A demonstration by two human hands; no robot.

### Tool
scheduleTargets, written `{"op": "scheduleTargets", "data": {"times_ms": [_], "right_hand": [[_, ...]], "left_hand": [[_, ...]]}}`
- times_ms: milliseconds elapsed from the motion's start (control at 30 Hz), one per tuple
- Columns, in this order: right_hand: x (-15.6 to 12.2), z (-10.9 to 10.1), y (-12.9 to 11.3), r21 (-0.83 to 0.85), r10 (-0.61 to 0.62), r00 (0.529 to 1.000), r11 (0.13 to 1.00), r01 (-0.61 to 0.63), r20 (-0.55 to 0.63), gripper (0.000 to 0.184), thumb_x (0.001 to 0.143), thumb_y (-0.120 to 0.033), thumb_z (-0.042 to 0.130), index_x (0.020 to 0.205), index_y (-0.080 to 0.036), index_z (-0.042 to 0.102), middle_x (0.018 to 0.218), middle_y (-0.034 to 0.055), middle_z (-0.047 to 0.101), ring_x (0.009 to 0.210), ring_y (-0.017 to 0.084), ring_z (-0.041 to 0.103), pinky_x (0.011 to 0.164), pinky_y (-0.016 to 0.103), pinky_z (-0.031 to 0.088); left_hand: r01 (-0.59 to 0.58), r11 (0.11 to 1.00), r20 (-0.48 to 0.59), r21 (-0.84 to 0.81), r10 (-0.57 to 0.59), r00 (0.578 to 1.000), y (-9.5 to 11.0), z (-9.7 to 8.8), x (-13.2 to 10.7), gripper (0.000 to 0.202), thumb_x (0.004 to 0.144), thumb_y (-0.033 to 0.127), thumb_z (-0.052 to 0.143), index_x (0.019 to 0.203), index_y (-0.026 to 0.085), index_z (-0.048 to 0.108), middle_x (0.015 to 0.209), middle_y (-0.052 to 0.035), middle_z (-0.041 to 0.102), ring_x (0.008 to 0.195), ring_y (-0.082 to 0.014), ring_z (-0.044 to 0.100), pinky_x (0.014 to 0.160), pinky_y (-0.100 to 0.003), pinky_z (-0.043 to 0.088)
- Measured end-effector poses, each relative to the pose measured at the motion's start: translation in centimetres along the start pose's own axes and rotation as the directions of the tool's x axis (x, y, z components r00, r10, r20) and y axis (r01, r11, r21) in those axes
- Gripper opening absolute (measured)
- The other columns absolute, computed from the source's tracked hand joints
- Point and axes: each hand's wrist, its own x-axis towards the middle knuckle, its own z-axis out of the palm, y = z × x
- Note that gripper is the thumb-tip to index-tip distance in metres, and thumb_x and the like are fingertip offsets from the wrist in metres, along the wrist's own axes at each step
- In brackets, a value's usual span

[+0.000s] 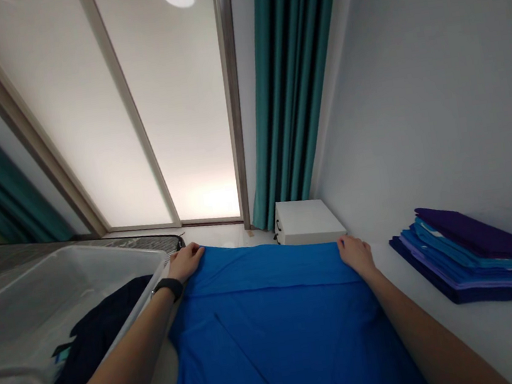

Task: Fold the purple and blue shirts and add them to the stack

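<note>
A bright blue garment [274, 323] with a patch pocket lies spread flat on the white table [494, 324] in front of me. My left hand [185, 260], with a black band on the wrist, rests on the garment's far left corner, fingers curled over the edge. My right hand [355, 253] rests on the far right corner, fingers bent down onto the cloth. Both arms reach forward along the garment's sides.
A clear plastic bin [39, 311] at my left holds dark navy clothing [99, 331]. A stack of folded blue and purple garments [470, 257] lies at the right by the wall. A small white cabinet [305, 222], teal curtains [291, 85] and a frosted window stand beyond.
</note>
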Motion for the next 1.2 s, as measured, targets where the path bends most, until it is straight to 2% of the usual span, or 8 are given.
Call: {"op": "scheduleTargets", "data": {"times_ms": [133,267,500,700,800,900,1100,1200], "right_hand": [[-0.2,0.0,0.3,0.010,-0.042,0.998,0.999,0.043,-0.045,0.036,0.100,-0.027,0.027,0.106,-0.016,0.061,0.110,0.0145,0.064,0.105,0.024,0.059,0.085,0.034,0.042],[-0.3,0.1,0.5,0.017,-0.015,0.996,1.000,0.017,-0.087,0.037,0.100,-0.022,0.025,0.106,-0.011,0.059,0.109,0.0188,0.061,0.102,0.026,0.060,0.081,0.034,0.043],[-0.1,0.5,0.7,0.049,-0.021,0.995,0.998,0.026,-0.093,0.030,0.099,-0.024,0.032,0.102,-0.014,0.060,0.104,0.0146,0.064,0.100,0.026,0.060,0.080,0.035,0.042],[-0.2,0.5,1.2,0.113,-0.066,0.994,0.991,0.076,-0.092,0.033,0.095,-0.020,0.035,0.121,-0.013,0.055,0.117,0.0139,0.063,0.108,0.022,0.058,0.090,0.030,0.040],[-1.0,-0.1,2.1,0.127,-0.108,0.990,0.985,0.119,-0.093,0.037,0.092,-0.017,0.038,0.125,-0.012,0.053,0.119,0.0130,0.061,0.112,0.019,0.055,0.096,0.027,0.037],[-2.7,-0.8,3.4,0.112,-0.086,0.991,0.989,0.097,-0.102,0.037,0.090,-0.017,0.039,0.123,-0.013,0.056,0.116,0.0140,0.062,0.110,0.023,0.055,0.096,0.033,0.036],[-6.2,-1.3,4.9,0.121,-0.008,0.998,0.992,0.016,-0.061,0.037,0.092,-0.022,0.033,0.119,-0.018,0.058,0.114,0.0123,0.066,0.105,0.025,0.058,0.088,0.038,0.038],[-6.9,-1.1,5.2,0.214,-0.021,0.997,0.976,0.035,-0.069,0.039,0.091,-0.023,0.030,0.116,-0.020,0.059,0.108,0.0090,0.069,0.098,0.023,0.062,0.084,0.035,0.040]], "left_hand": [[0.010,1.000,-0.023,-0.004,-0.010,1.000,0.1,-0.2,-0.3,0.032,0.091,0.043,0.041,0.097,0.021,0.063,0.098,-0.0056,0.073,0.098,-0.0251,0.066,0.090,-0.033,0.040],[0.013,1.000,-0.037,-0.001,-0.013,0.999,0.2,0.0,-0.4,0.030,0.093,0.038,0.038,0.102,0.019,0.060,0.101,-0.0081,0.072,0.102,-0.0255,0.065,0.091,-0.034,0.039],[-0.015,1.000,-0.020,0.011,0.016,1.000,0.1,0.2,-0.1,0.031,0.090,0.040,0.043,0.094,0.020,0.066,0.101,-0.0105,0.073,0.103,-0.0281,0.063,0.094,-0.037,0.038],[-0.022,0.999,-0.030,-0.036,0.021,0.999,-0.3,0.2,-0.1,0.035,0.090,0.040,0.042,0.103,0.021,0.068,0.104,-0.0098,0.073,0.105,-0.0287,0.063,0.095,-0.036,0.040],[-0.029,0.996,-0.045,-0.082,0.025,0.999,-0.5,0.2,-0.2,0.038,0.089,0.038,0.041,0.112,0.020,0.065,0.105,-0.0092,0.073,0.102,-0.0275,0.065,0.091,-0.034,0.043],[-0.056,0.989,-0.060,-0.137,0.048,0.997,-0.8,0.2,-0.4,0.042,0.087,0.037,0.041,0.117,0.018,0.062,0.106,-0.0083,0.072,0.099,-0.0249,0.066,0.088,-0.032,0.046],[-0.131,0.976,-0.159,-0.172,0.103,0.982,-1.2,-0.4,-2.5,0.046,0.082,0.035,0.042,0.117,0.013,0.063,0.110,-0.0111,0.068,0.110,-0.0265,0.058,0.103,-0.038,0.038],[-0.148,0.967,-0.168,-0.209,0.113,0.979,-1.3,-0.6,-4.3,0.046,0.082,0.037,0.041,0.115,0.014,0.064,0.098,-0.0097,0.068,0.095,-0.0249,0.061,0.091,-0.036,0.046]]}}
